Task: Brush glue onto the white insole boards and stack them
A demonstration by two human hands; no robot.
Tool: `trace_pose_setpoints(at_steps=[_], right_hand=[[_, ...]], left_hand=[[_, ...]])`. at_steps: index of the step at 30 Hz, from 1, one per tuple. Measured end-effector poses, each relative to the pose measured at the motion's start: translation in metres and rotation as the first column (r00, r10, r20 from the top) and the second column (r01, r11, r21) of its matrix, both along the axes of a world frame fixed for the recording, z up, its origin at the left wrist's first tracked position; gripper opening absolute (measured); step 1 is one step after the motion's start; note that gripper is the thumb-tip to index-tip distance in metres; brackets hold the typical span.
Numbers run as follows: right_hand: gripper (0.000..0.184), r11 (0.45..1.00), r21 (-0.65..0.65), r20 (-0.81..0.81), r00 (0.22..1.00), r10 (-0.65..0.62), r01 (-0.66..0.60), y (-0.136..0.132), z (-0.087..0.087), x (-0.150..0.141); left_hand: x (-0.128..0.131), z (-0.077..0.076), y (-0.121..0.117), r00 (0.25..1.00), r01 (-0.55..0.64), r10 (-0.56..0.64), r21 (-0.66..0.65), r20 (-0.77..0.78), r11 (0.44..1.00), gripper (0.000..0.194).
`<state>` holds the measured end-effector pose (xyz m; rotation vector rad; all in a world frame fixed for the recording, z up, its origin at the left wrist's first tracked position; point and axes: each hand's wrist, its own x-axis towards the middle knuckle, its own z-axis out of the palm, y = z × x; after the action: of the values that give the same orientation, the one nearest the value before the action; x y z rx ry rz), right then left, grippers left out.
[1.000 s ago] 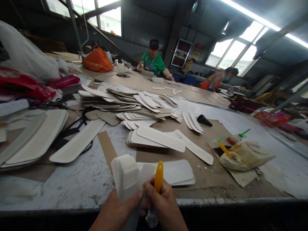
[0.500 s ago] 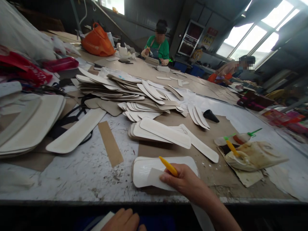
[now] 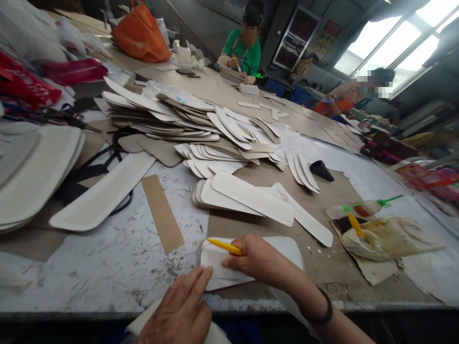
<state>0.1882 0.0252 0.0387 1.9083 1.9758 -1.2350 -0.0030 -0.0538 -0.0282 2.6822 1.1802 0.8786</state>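
Note:
In my right hand [image 3: 251,258] is a slim yellow pointed tool [image 3: 225,246], its tip to the left. That hand's fingers are curled round its thick end, over a stack of white, round-cornered panels [image 3: 283,246] near the table's front edge. A thin white piece [image 3: 217,260] lies on top of the stack, partly under the hand. My left hand [image 3: 182,306] is at the stack's near left corner, fingers stretched out and fingertips touching the edge. Beneath it, white sheet material [image 3: 143,320] shows below the table edge. My left palm is hidden.
Piles of curved panels [image 3: 161,119] lie beyond, with a brown strip [image 3: 163,212] to the left. A yellow-handled tool [image 3: 355,224] stands in a glue-stained container [image 3: 373,246] at right, near a bottle [image 3: 369,208]. A co-worker in green [image 3: 247,48] sits across the table.
My left hand has risen from below the table edge to the stack's corner. My right hand has moved slightly left, and the yellow tool now lies flatter, its tip farther left.

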Motion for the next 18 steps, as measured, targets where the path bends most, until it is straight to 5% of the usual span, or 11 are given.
trace_pose_setpoints(at_steps=[6,12,15,18], right_hand=[[0.02,0.999,0.001,0.074,0.996,0.05,-0.05,0.003,0.0,-0.002],[0.022,0.978,0.093,0.2,0.966,0.163,-0.185,-0.002,0.0,-0.007],[0.02,0.965,0.111,0.295,0.935,0.198,-0.239,-0.013,0.01,0.007],[0.017,0.987,0.103,0.341,0.936,0.084,-0.126,-0.032,0.023,0.041]], left_hand=[[0.002,0.004,0.01,0.999,0.026,-0.025,0.03,-0.039,0.999,0.039],[0.004,-0.008,0.01,0.999,0.002,0.001,0.074,-0.041,0.997,0.046],[0.004,-0.017,0.009,1.0,0.002,-0.003,0.069,0.022,0.998,0.047],[0.004,-0.025,0.009,0.997,0.018,-0.023,0.075,0.067,0.997,0.044]])
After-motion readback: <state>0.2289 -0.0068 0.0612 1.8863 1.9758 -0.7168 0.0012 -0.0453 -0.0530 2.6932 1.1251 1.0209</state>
